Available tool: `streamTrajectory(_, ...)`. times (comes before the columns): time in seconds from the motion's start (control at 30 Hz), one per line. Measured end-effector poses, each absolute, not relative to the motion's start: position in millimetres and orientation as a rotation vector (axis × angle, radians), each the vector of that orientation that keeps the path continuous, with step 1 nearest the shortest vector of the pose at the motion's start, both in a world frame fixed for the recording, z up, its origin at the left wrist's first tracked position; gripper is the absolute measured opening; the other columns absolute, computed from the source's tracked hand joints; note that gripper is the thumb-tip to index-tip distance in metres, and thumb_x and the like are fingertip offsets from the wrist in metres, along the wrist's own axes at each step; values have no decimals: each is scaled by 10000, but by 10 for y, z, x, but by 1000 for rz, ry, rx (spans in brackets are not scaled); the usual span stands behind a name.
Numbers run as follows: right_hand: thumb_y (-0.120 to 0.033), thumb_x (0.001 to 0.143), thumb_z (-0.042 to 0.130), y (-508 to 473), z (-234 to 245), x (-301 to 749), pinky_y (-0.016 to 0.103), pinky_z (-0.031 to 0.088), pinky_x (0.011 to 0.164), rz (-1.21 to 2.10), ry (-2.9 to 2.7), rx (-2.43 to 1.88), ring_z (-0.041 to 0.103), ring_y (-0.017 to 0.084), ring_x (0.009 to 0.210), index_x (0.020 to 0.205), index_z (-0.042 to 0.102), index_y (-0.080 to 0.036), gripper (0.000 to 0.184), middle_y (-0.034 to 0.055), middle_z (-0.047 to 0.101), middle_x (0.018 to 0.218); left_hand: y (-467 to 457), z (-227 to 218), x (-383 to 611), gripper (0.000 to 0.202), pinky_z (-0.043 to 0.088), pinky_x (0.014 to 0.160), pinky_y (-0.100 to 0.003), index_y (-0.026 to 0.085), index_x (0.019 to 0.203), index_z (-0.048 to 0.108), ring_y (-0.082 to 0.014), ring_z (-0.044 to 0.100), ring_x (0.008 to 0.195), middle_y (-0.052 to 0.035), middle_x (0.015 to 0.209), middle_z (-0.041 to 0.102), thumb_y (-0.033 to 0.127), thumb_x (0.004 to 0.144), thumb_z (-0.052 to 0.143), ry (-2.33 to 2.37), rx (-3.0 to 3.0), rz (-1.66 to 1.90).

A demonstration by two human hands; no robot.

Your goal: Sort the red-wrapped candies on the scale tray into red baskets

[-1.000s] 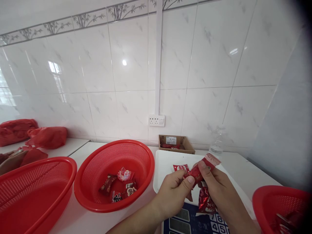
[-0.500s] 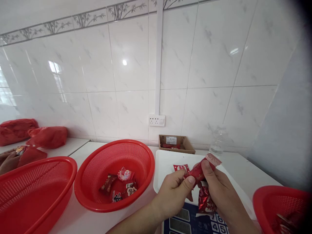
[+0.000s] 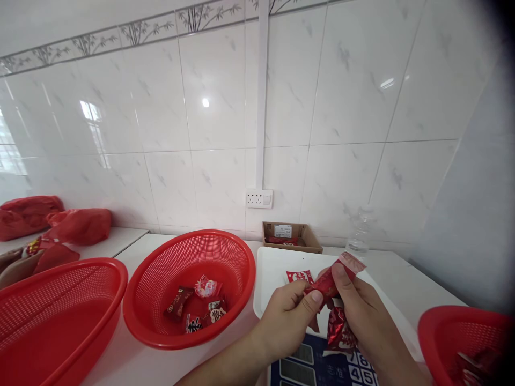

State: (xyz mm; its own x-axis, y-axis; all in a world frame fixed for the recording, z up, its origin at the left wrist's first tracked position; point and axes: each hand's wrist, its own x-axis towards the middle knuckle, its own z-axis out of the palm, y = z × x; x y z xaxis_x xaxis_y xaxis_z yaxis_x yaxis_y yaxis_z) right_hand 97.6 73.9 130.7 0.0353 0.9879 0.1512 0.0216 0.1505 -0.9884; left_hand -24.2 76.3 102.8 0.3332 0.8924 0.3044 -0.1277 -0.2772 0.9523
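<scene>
Both my hands pinch one long red candy wrapper (image 3: 336,276) above a white scale tray (image 3: 270,279). My left hand (image 3: 287,319) grips its lower end between thumb and fingers. My right hand (image 3: 362,313) holds its upper part and also keeps a red foil packet (image 3: 339,331) tucked under the fingers. A red and white packet (image 3: 298,276) lies on the tray just behind my hands. The scale's blue keypad (image 3: 322,367) shows below my wrists.
A round red basket (image 3: 161,316) with several wrapped candies sits left of the tray. Another red basket (image 3: 48,321) stands at far left, a third (image 3: 466,338) at far right. A cardboard box (image 3: 290,236), clear bottle (image 3: 359,236) and red bags (image 3: 76,225) line the tiled wall.
Almost nothing has shifted; my hands keep their hold on the wrapper in the same spot. At far left, a person's hand and red bag moved slightly.
</scene>
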Motion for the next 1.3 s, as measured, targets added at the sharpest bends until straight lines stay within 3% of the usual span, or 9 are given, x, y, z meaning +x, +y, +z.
streamTrajectory(0.77,-676,738,460,775,1280,965,267,432,434,1118,-1262,-1080,559,172,448,717,617,-184,517,5,592,477,791,990,-247,411,344,520,-203,141,706,459,-73,415,542,25,619,419,536,820,452,706,1540,1181)
streamTrajectory(1.3,-678,727,469,775,1290,967,249,425,437,1061,-1306,-1096,513,149,457,539,502,-196,518,0,536,463,763,1036,-226,445,344,508,-202,149,691,447,-72,402,537,27,613,407,582,796,454,715,1534,1182)
